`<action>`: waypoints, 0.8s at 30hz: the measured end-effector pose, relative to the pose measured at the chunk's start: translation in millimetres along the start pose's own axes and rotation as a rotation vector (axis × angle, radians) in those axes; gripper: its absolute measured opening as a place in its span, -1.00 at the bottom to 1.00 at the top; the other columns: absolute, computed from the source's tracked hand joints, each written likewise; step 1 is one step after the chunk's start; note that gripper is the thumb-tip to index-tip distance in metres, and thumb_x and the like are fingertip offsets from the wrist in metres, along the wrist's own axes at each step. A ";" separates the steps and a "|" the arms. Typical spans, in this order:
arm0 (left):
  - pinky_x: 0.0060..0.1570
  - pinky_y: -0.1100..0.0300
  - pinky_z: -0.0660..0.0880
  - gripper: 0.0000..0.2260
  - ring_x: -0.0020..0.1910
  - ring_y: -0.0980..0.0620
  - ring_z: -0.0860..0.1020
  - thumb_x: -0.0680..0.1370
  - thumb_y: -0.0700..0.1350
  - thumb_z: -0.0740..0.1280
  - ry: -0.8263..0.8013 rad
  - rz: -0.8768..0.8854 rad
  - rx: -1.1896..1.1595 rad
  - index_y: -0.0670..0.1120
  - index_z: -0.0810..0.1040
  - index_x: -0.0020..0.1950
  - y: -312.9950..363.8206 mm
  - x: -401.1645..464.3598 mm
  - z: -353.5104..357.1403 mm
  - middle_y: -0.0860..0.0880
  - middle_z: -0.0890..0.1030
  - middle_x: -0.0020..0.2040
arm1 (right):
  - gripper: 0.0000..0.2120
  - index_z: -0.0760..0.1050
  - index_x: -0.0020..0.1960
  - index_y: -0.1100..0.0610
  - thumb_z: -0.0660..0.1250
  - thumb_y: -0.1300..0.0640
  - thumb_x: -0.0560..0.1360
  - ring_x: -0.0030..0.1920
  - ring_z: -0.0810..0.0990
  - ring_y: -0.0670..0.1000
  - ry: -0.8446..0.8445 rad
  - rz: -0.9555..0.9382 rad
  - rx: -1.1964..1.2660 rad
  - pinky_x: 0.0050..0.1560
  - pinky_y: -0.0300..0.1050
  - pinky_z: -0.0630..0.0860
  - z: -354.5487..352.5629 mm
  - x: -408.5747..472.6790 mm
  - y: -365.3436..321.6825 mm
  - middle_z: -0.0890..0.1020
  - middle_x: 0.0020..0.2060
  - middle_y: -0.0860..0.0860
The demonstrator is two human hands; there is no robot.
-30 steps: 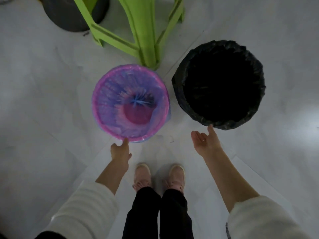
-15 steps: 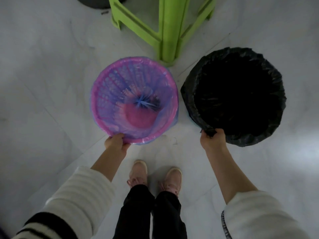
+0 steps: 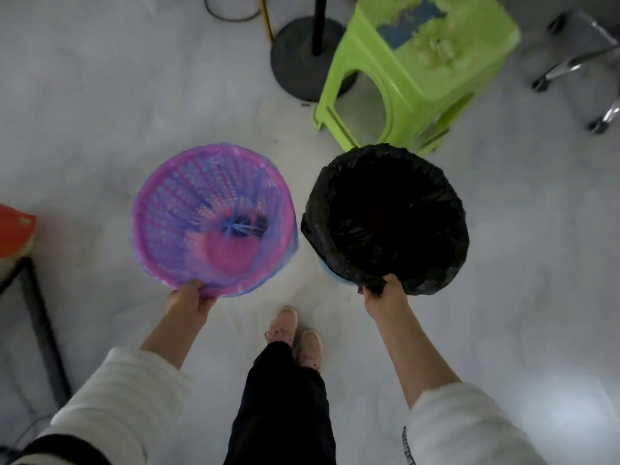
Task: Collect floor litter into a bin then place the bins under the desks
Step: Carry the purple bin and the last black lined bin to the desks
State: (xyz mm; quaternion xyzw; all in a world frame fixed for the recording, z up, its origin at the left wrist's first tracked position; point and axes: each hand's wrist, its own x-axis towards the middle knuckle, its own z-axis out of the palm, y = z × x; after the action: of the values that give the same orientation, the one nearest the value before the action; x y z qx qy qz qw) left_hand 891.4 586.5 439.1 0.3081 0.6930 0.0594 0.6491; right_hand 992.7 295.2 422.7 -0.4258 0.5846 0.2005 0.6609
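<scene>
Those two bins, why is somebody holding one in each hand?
A person is standing and carrying both. The left hand grips the near rim of the pink bin, which has a thin bluish liner. The right hand grips the near rim of the black-bagged bin. A green stool stands on the floor just beyond them. The bins seem to be on their way to somewhere else; no desk shows clearly yet.

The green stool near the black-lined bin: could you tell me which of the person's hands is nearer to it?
Right. The right hand grips the black-lined bin, directly below the green stool. The left hand holds the pink bin, farther off to the left.
</scene>
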 end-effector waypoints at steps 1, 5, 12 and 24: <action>-0.62 0.26 0.50 -0.76 -0.57 0.14 0.55 0.52 -0.41 0.10 -0.005 0.010 -0.020 -0.12 0.37 -0.24 10.9 -6.2 -9.3 0.00 0.55 -0.57 | -0.56 0.30 0.40 0.24 0.16 0.19 0.54 0.13 0.47 0.10 -0.008 -0.016 -0.011 -0.25 -0.21 0.54 8.1 -12.4 -0.3 0.44 0.34 0.17; -0.62 0.22 0.52 -0.77 -0.33 0.05 0.50 0.52 -0.41 0.11 0.027 0.022 -0.161 -0.12 0.36 -0.21 67.3 -34.3 -54.4 -0.09 0.47 -0.26 | -0.54 0.31 0.39 0.18 0.21 0.23 0.50 0.13 0.46 0.13 -0.075 -0.063 -0.071 -0.35 -0.14 0.52 65.4 -78.7 -6.1 0.44 0.33 0.17; -0.68 0.17 0.48 -0.80 -0.63 0.10 0.53 0.51 -0.42 0.11 0.060 0.025 -0.373 -0.19 0.36 -0.23 182.9 -51.6 -108.3 -0.14 0.45 -0.25 | -0.59 0.34 0.33 0.20 0.20 0.32 0.49 0.30 0.44 0.18 -0.176 -0.163 -0.222 -0.09 0.01 0.49 204.0 -180.9 -8.8 0.42 0.35 0.16; -0.33 0.06 0.60 -0.88 -0.33 -0.05 0.47 0.51 -0.39 0.16 0.176 0.113 -0.496 -0.26 0.38 0.01 455.9 -13.4 -181.0 -0.23 0.45 -0.22 | -0.77 0.29 0.11 0.19 0.22 0.34 0.48 0.29 0.43 0.23 -0.398 -0.263 -0.492 -0.04 0.09 0.49 505.5 -363.6 62.0 0.42 0.21 0.20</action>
State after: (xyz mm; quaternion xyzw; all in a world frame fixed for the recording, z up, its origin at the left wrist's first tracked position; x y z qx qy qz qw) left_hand 880.9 1003.4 697.7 0.1714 0.6927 0.2901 0.6377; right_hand 1163.8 817.4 722.1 -0.5968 0.3185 0.3278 0.6594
